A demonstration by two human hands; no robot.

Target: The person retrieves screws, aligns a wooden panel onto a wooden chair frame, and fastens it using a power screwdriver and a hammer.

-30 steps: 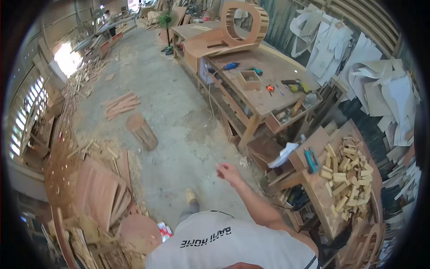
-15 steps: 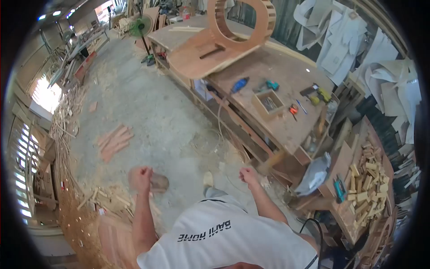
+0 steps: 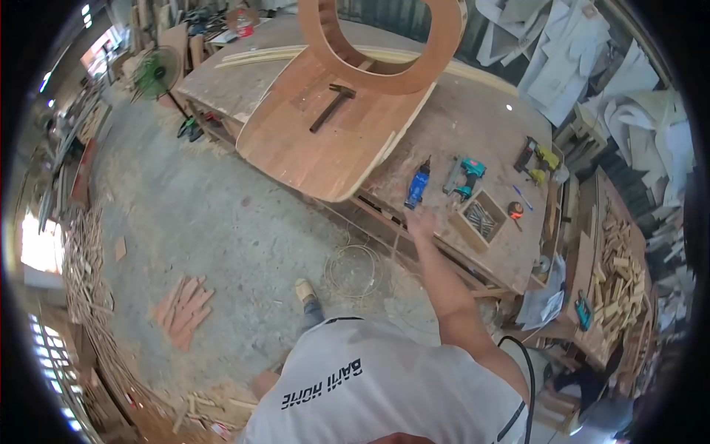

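My right hand (image 3: 421,222) reaches over the near edge of the workbench (image 3: 488,111), just below a blue tool (image 3: 418,185); its fingers are smeared, and whether they touch the tool is unclear. To the right lie a teal power tool (image 3: 466,176) and a small wooden box (image 3: 479,219) of metal pieces. My left hand is hidden; only part of the arm (image 3: 265,383) shows beside the shirt. A hammer (image 3: 333,107) rests on a curved wooden panel (image 3: 318,148), from which a large wooden ring (image 3: 436,44) stands up.
A green fan (image 3: 157,72) stands left of the bench. Wood strips (image 3: 181,311) and a coiled hose (image 3: 352,271) lie on the floor. Small wood blocks (image 3: 620,288) are piled at the right, near a teal tool (image 3: 583,311). An orange tape measure (image 3: 515,209) sits on the bench.
The view has moved closer to the workbench. My right hand has gone from above the floor to the bench edge. My left hand, visible half a second ago, has dropped out of sight.
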